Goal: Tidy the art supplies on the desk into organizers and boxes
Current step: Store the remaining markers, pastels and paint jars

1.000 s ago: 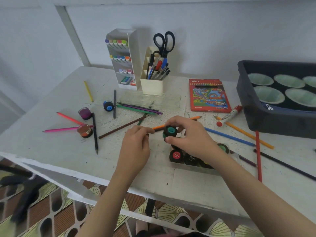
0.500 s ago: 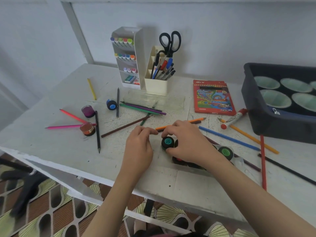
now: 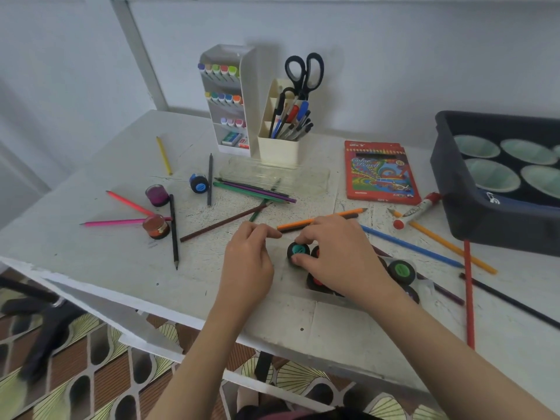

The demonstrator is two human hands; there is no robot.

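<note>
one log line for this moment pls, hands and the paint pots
right hand grip: teal-lid paint pot, at clear tray | left hand: empty, beside pot | loose: purple pot, blue pot, brown pot

home craft corner | white desk [image 3: 91,256] | patterned floor mat [image 3: 91,374]

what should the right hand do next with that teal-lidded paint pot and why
Probably press the teal-lidded paint pot down into the clear tray and let go: the right hand pinches it at the tray's left end, beside the other pots already seated there.
</note>
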